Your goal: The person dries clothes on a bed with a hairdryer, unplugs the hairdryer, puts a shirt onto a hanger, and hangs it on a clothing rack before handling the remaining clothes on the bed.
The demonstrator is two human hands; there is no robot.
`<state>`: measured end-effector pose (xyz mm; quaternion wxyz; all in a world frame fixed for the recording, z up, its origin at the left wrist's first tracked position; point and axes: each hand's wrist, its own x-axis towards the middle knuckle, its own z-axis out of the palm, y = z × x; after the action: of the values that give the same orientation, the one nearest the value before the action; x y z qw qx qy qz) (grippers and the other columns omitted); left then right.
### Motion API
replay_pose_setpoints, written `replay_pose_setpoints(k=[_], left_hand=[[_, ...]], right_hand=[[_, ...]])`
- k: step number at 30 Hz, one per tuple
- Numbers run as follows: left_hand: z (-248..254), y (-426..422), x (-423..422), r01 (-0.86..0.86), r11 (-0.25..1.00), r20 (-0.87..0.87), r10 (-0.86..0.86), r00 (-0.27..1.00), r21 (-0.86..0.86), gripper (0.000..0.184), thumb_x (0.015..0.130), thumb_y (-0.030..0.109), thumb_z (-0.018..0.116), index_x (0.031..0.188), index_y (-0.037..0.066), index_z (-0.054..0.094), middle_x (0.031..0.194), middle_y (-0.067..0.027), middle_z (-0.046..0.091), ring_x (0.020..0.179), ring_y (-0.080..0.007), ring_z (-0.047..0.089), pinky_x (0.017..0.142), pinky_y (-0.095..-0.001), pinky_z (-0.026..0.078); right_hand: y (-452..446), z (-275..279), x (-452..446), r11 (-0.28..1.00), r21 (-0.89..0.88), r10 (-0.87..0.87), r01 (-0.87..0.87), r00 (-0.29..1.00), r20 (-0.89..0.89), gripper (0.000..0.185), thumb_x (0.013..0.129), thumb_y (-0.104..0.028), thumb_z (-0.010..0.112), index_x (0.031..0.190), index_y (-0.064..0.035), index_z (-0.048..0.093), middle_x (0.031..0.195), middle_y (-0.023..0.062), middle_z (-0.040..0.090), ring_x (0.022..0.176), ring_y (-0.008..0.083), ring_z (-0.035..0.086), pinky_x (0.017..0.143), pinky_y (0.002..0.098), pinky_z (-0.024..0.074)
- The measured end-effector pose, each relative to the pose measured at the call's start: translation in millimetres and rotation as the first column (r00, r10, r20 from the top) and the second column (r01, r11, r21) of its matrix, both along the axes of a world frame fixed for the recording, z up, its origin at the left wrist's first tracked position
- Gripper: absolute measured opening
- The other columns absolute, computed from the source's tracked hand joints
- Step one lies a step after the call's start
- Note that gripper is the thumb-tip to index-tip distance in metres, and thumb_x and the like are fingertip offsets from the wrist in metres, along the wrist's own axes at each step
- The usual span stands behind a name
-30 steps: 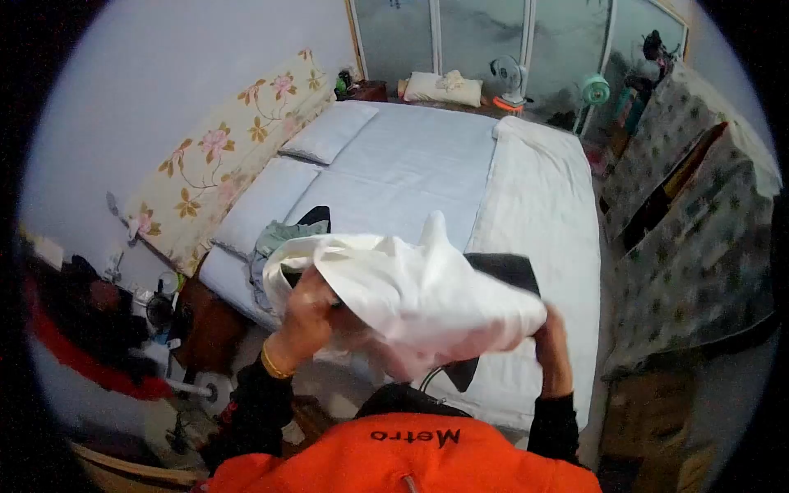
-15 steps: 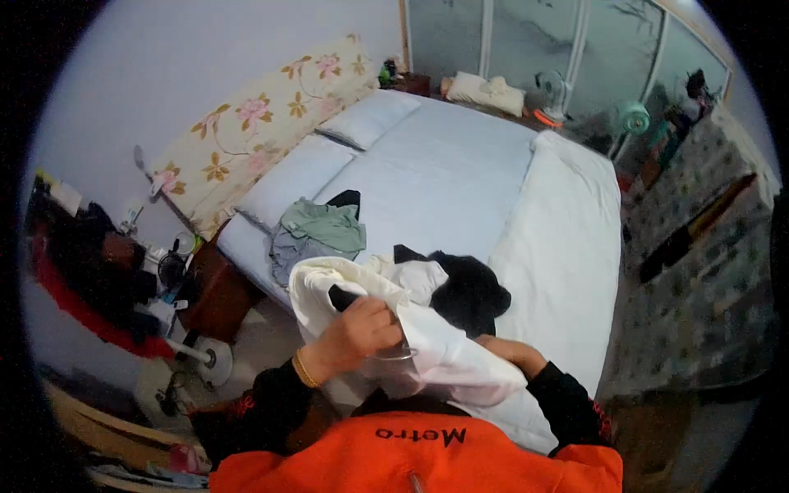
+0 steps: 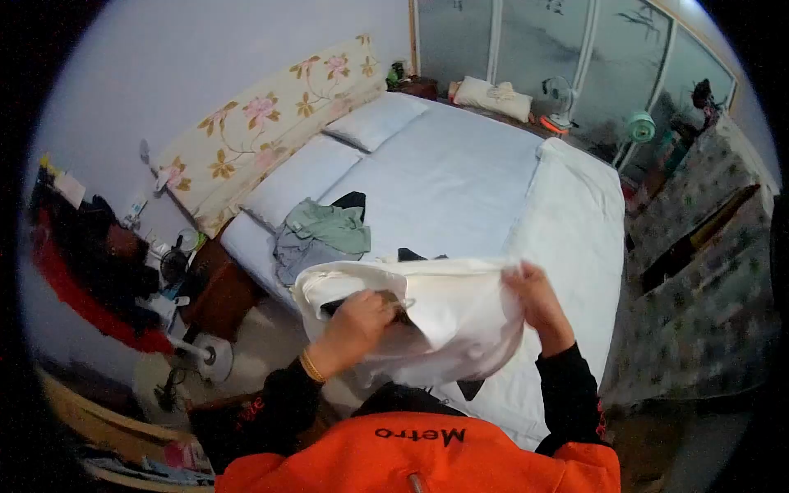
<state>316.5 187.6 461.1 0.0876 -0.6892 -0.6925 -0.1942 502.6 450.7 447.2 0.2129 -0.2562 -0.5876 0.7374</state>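
A white garment (image 3: 460,304) is stretched between my two hands above the near part of the bed. My left hand (image 3: 357,324) is closed at its left side, gripping a hanger, whose metal hook shows beside the fingers. My right hand (image 3: 532,292) pinches the garment's upper right edge. Just beyond, a green-grey garment (image 3: 329,228) lies crumpled on the bed by the pillows. Only a bit of black cloth (image 3: 408,255) shows behind the white garment.
The bed (image 3: 444,172) has a flowered headboard (image 3: 263,123) and two pillows (image 3: 378,121). Left stands a brown bedside cabinet (image 3: 234,287) with items on it. Fans (image 3: 641,127) stand at the back; patterned cloth (image 3: 699,271) hangs at the right.
My right hand has moved up and outward with the garment's edge, spreading it over the black and white clothes on the bed. My left hand keeps its hold. The view has shifted slightly.
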Motion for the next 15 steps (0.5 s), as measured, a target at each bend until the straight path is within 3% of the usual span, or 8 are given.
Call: replay_pose_setpoints(k=[4,6,7,9,11,12,14,15], left_hand=[[1,19,-12,-0.109,0.986,0.023,0.107,0.994,0.127,0.015,0.079,0.008,0.061,0.091,-0.001,0.059,0.087,-0.0153,0.061,0.084,-0.0311,0.058,0.076,-0.0398,0.047],[2,26,-29,-0.167,0.960,0.000,0.171,0.985,0.227,0.015,0.079,0.008,0.061,0.091,-0.001,0.058,0.087,-0.0159,0.060,0.084,-0.0318,0.057,0.075,-0.0402,0.047],[3,27,-37,-0.231,0.921,-0.008,0.246,0.969,0.313,0.015,0.079,0.007,0.062,0.091,-0.001,0.058,0.087,-0.0165,0.060,0.084,-0.0325,0.057,0.074,-0.0406,0.047],[15,26,-46,-0.313,0.898,0.075,0.305,0.950,0.311,0.015,0.081,0.007,0.061,0.093,-0.001,0.057,0.088,-0.0169,0.059,0.084,-0.0334,0.057,0.074,-0.0413,0.047],[25,29,-44,-0.114,0.952,-0.181,0.170,0.969,0.284,0.015,0.082,0.008,0.061,0.093,0.000,0.056,0.084,-0.0156,0.057,0.079,-0.0325,0.056,0.073,-0.0429,0.045],[40,39,-28,0.013,0.918,-0.097,0.028,0.995,0.396,0.016,0.081,0.013,0.063,0.090,0.002,0.055,0.079,-0.0117,0.054,0.074,-0.0288,0.054,0.068,-0.0415,0.044],[48,52,-6,0.154,0.950,-0.184,-0.106,0.977,0.272,0.023,0.078,0.025,0.067,0.085,0.007,0.054,0.075,-0.0061,0.053,0.071,-0.0219,0.054,0.065,-0.0362,0.042],[51,59,10,0.220,0.955,-0.192,-0.181,0.964,0.200,0.016,0.074,0.015,0.063,0.087,0.008,0.056,0.076,-0.0055,0.053,0.070,-0.0229,0.055,0.063,-0.0350,0.043]], right_hand=[[10,37,30,0.943,0.223,-0.250,0.248,0.968,-0.015,0.011,0.085,-0.001,0.061,0.094,0.0021,0.064,0.078,0.0003,0.060,0.068,0.0092,0.054,0.059,0.0231,0.0438],[-13,43,65,0.329,0.885,-0.302,0.328,0.925,-0.230,0.010,0.083,0.003,0.062,0.092,0.0016,0.066,0.074,0.0037,0.059,0.069,0.0102,0.055,0.060,0.0246,0.0463],[-23,45,78,0.221,0.830,-0.411,0.513,0.820,-0.397,0.011,0.080,0.007,0.063,0.087,-0.0008,0.066,0.070,0.0066,0.056,0.067,0.0108,0.055,0.060,0.0238,0.0443],[-16,29,113,0.507,0.673,-0.552,0.539,0.802,-0.227,0.005,0.080,0.005,0.065,0.082,0.0016,0.063,0.072,0.0073,0.059,0.063,0.0144,0.055,0.060,0.0244,0.0441],[-1,-1,132,0.496,0.834,-0.565,0.244,0.819,0.096,0.011,0.078,0.001,0.068,0.088,0.0009,0.064,0.078,0.0080,0.061,0.067,0.0146,0.056,0.063,0.0251,0.0447],[-4,13,122,0.491,0.840,-0.553,0.232,0.828,0.095,0.011,0.078,0.001,0.068,0.088,0.0009,0.064,0.078,0.0080,0.061,0.067,0.0146,0.056,0.063,0.0251,0.0447],[-29,43,102,0.471,0.843,-0.375,0.258,0.924,-0.073,0.024,0.075,-0.001,0.070,0.098,-0.0018,0.065,0.091,0.0113,0.063,0.079,0.0187,0.059,0.069,0.0277,0.0460],[-37,58,86,0.444,0.871,-0.229,0.210,0.967,-0.116,0.038,0.071,0.001,0.070,0.108,-0.0031,0.062,0.102,0.0139,0.061,0.094,0.0255,0.058,0.078,0.0318,0.0461]])
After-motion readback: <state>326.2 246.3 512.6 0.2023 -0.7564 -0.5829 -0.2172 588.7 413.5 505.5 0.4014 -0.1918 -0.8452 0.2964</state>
